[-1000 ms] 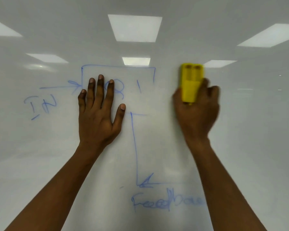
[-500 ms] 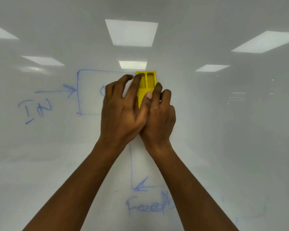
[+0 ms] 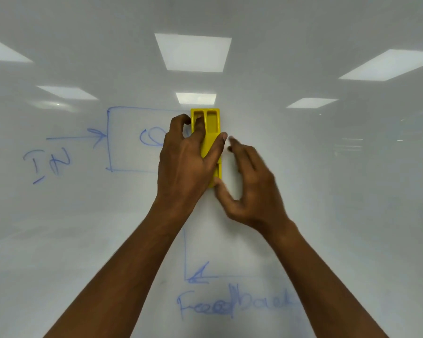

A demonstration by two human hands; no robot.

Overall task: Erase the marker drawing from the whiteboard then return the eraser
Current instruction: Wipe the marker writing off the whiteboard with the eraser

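A yellow eraser [image 3: 211,123] stands upright against the whiteboard [image 3: 340,215], at the right end of a blue marker box [image 3: 109,140]. My left hand [image 3: 186,162] is closed around the eraser, fingers over its top and thumb along its right side. My right hand [image 3: 249,186] hovers just right of the eraser with fingers spread, thumb near the eraser's lower end, slightly blurred. Blue marker drawing shows as "IN" [image 3: 49,163] with an arrow, a loop inside the box, a vertical line down to an arrowhead [image 3: 198,274], and "Feedback" [image 3: 230,306].
The glossy board fills the whole view and mirrors ceiling light panels [image 3: 193,52]. The board's right part bears no marker. No tray, edge or other object is visible.
The eraser passed from my right hand to my left. My right hand let go and drew away to the right. The box's right side and inner mark near it are gone.
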